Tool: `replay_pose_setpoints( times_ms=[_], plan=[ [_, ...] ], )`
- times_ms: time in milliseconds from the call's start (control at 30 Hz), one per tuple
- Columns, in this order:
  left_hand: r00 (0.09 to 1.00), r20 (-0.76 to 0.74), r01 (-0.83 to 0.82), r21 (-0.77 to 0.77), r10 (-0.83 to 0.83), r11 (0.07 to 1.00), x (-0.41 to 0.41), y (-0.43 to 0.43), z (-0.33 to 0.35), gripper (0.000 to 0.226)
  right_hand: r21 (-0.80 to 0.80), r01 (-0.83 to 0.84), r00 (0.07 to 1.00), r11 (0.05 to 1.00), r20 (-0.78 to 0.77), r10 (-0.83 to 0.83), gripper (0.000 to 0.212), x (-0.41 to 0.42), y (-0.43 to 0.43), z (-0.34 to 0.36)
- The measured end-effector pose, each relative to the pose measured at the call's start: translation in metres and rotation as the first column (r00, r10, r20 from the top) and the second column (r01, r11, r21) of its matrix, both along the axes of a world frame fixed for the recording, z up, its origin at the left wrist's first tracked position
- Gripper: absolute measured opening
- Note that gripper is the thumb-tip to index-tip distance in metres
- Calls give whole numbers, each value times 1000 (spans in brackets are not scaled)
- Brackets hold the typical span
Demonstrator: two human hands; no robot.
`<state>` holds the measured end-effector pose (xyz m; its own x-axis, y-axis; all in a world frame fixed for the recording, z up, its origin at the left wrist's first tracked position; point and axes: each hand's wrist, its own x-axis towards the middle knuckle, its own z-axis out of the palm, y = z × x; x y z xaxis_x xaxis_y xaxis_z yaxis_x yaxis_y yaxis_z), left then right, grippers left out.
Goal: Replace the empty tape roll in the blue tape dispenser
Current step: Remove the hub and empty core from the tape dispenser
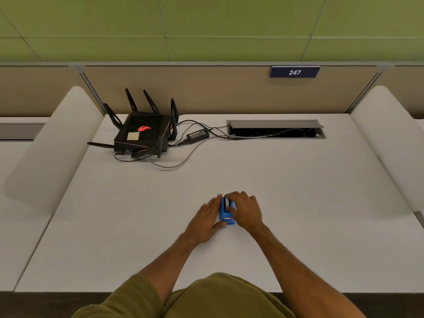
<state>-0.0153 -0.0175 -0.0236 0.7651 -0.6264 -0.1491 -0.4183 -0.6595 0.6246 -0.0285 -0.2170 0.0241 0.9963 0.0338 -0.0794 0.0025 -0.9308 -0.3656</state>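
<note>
While both of my hands rest on the white desk (298, 191), the blue tape dispenser (226, 214) sits between them near the middle of the desk, standing upright with its cutter end toward me. My left hand (206, 222) lies flat against the dispenser's left side, fingers stretched out and together, thumb touching the near corner; it braces the dispenser without closing around it. My right hand (246, 211) covers the right side, fingers curled over the top where a pale tape roll (227, 201) shows in the cradle, thumb pressing the dispenser's upper face. I cannot tell whether those fingers actually pinch the roll or only lie on it.

Well apart, at the far left of the desk, stands a black router (143, 134) with antennas and a red lit logo, its power adapter (197, 134) beside it, cables running into an open cable tray (275, 129). On the partition behind hangs a sign reading 247 (294, 72).
</note>
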Motion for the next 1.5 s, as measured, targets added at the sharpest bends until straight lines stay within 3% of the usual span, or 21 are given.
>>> replay_pose_setpoints(
  times_ms=[267, 767, 1033, 1500],
  plan=[
    [998, 60, 19, 111, -25, 994, 3, -1, -4, 85, 3, -1, 1000, 1000, -12, 1, 41, 3, -3, 4],
    [998, 65, 7, 113, -15, 994, 0, -4, -8, 92, 188, 21, 1000, 982, 3, -22, 30, 0, -10, -7],
    [998, 64, 7, 130, -16, 992, -3, -5, -3, 87, 191, 11, 1000, 982, 19, -15, 30, -3, -11, -9],
    [997, 68, -32, 180, 20, 983, -6, -11, 0, 86, 34, -46, 999, 998, -13, 46, 35, 7, -6, 3]
  ],
)
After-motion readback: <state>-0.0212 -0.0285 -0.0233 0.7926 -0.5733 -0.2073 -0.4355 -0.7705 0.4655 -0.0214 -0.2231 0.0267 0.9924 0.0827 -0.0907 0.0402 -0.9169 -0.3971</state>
